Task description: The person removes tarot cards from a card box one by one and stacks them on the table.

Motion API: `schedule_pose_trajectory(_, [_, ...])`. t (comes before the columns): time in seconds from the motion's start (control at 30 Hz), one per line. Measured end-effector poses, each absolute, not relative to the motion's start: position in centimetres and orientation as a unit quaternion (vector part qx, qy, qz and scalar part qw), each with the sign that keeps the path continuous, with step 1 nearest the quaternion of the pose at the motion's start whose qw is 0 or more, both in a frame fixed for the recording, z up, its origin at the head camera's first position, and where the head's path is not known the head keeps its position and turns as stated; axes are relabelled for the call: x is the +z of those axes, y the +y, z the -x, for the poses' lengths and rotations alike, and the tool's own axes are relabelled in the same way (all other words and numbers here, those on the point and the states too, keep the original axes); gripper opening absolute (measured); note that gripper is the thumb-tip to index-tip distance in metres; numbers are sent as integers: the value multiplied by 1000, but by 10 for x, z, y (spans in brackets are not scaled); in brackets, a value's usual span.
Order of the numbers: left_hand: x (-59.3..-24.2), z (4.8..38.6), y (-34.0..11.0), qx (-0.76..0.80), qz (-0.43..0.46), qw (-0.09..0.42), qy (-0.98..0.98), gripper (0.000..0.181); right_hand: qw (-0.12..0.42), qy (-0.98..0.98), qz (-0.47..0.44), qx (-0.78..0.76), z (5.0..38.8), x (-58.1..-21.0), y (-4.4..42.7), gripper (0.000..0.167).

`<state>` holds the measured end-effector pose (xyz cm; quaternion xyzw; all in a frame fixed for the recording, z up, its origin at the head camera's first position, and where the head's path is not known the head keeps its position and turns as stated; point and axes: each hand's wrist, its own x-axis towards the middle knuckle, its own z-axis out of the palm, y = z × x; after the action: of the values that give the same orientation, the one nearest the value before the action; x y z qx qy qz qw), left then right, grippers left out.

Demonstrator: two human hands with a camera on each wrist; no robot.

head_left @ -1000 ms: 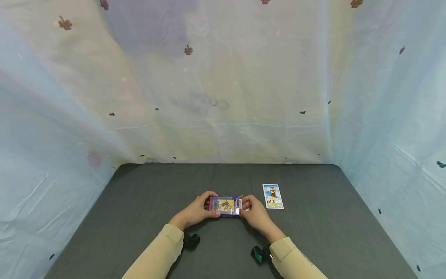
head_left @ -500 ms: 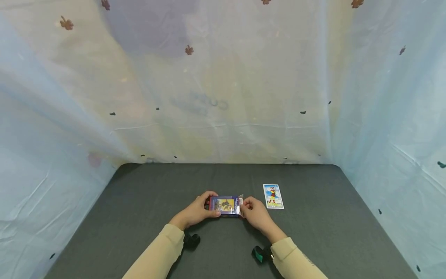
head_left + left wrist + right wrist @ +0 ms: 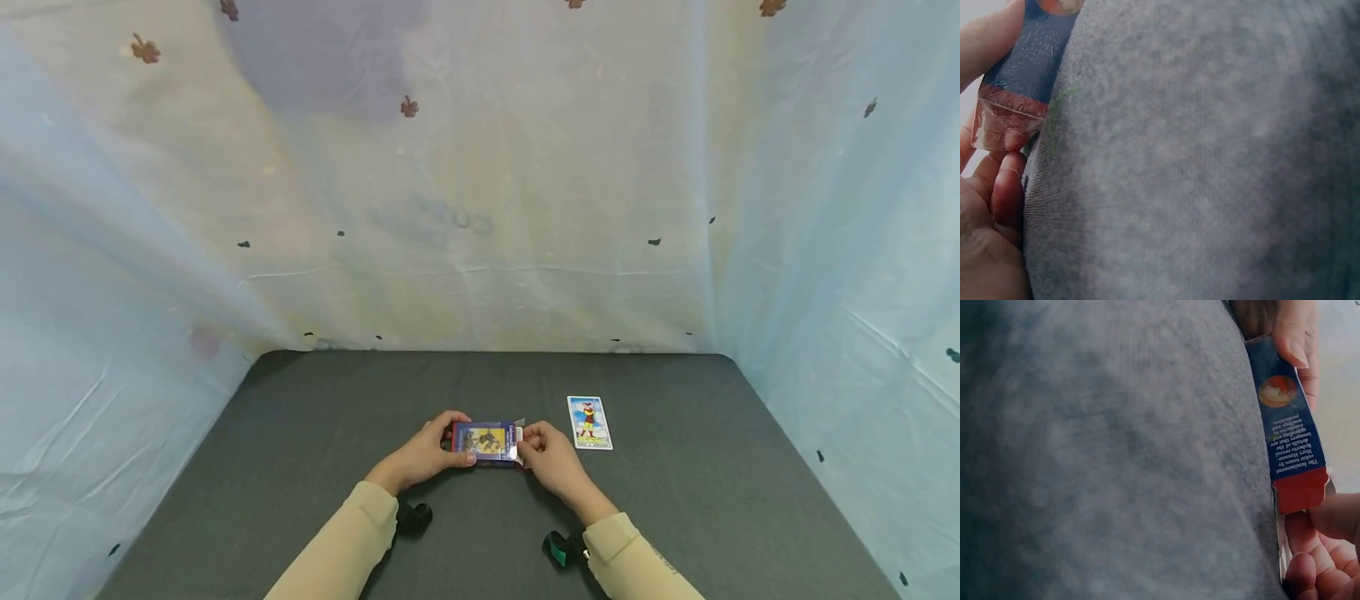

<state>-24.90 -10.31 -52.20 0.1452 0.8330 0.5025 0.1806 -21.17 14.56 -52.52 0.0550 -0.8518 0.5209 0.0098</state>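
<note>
A blue and red tarot card box (image 3: 483, 442) lies lengthwise across the table, with a yellow picture on its upper face. My left hand (image 3: 422, 454) grips its left end, thumb on the near edge and fingers behind. At the other end, which stands open, my right hand (image 3: 557, 467) pinches with thumb and fingertips. The right wrist view shows a red flap (image 3: 1300, 490) sticking out there, with the right thumb (image 3: 1338, 515) against it and fingers curled below. Clear wrapping (image 3: 1007, 125) shows at the left end. The box's contents are hidden.
One tarot card (image 3: 589, 422) with a figure in red and yellow lies face up right of the box. The dark grey table (image 3: 360, 383) ends at a pale curtain (image 3: 480, 183), which also hangs on both sides.
My right fingers have drawn closer together at the box's open end, after being more spread one second ago. The box, left hand and loose card stay in place.
</note>
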Motion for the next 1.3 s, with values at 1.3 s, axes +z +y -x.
schedule_pose_trajectory(1.3, [-523,249,-104,504,-148,175,833,65,4,-846,-20,532,195,-499,187,38])
